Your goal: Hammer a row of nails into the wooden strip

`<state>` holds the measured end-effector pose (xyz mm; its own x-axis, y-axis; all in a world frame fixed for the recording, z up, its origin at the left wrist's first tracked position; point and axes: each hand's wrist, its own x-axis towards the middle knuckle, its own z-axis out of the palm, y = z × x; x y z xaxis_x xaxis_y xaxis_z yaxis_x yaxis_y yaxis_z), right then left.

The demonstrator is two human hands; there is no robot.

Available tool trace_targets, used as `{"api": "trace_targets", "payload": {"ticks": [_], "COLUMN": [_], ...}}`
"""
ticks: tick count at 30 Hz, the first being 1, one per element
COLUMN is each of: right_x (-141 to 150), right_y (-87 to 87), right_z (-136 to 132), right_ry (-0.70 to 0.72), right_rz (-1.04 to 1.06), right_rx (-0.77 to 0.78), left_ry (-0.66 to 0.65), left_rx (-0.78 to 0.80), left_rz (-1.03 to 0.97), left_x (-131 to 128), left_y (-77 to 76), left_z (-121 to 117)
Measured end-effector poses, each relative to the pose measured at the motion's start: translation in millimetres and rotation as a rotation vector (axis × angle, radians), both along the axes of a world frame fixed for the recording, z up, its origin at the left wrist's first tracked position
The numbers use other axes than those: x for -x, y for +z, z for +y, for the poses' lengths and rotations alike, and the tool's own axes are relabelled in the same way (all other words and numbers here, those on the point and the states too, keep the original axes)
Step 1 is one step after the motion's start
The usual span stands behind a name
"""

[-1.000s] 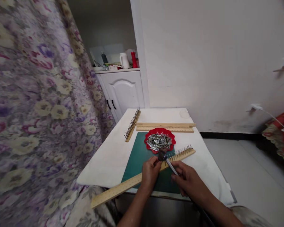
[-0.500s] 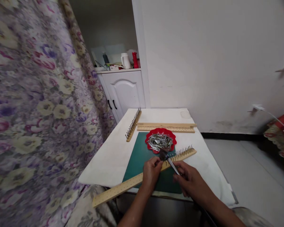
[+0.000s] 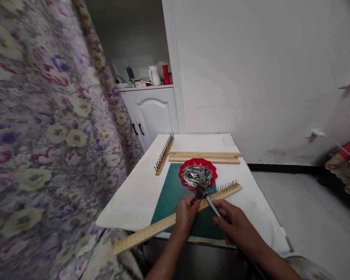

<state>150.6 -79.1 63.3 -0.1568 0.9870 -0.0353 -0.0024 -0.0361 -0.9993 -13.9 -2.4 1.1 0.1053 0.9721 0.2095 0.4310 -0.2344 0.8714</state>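
A hammer is gripped in my right hand, its dark head right beside the fingertips of my left hand. Those left fingers are pinched together on a long drilled wooden strip; what they hold is too small and covered to make out. Upright nails stand in rows along the strip's right end, while its left part shows only small holes. The strip slants across a green mat, with its near left end over my leg. Just beyond the hammer head sits a red scalloped dish full of loose nails.
At the table's back left lies another wooden strip studded with upright nails. Further wooden strips lie behind the dish. White cloth covers the table. A floral curtain hangs on the left; a white cabinet stands behind.
The hammer head has shifted very slightly, remaining close to my left fingertips. Both hands, the strip and the dish stay practically where they were.
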Motion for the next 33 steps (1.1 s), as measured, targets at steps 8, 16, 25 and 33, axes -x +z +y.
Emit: {"api": "trace_targets", "payload": {"ticks": [8, 16, 25, 33], "right_x": [-0.4, 2.2, -0.3, -1.2], "right_y": [-0.3, -0.7, -2.0, 2.6], "right_z": [0.1, 2.0, 2.2, 3.0], "right_ry": [-0.006, 0.002, 0.013, -0.037], "right_rz": [0.002, -0.048, -0.086, 0.003], "right_rx": [-0.005, -0.009, -0.010, -0.003], "left_ry": [-0.005, -0.009, 0.004, -0.010], "left_rx": [-0.017, -0.056, -0.085, -0.068], "left_rz": [0.027, 0.041, 0.100, 0.113], "left_x": [1.3, 1.5, -1.2, -0.7], "left_y": [0.6, -3.8, -5.0, -3.1], "left_z": [-2.5, 0.3, 1.3, 1.9]}}
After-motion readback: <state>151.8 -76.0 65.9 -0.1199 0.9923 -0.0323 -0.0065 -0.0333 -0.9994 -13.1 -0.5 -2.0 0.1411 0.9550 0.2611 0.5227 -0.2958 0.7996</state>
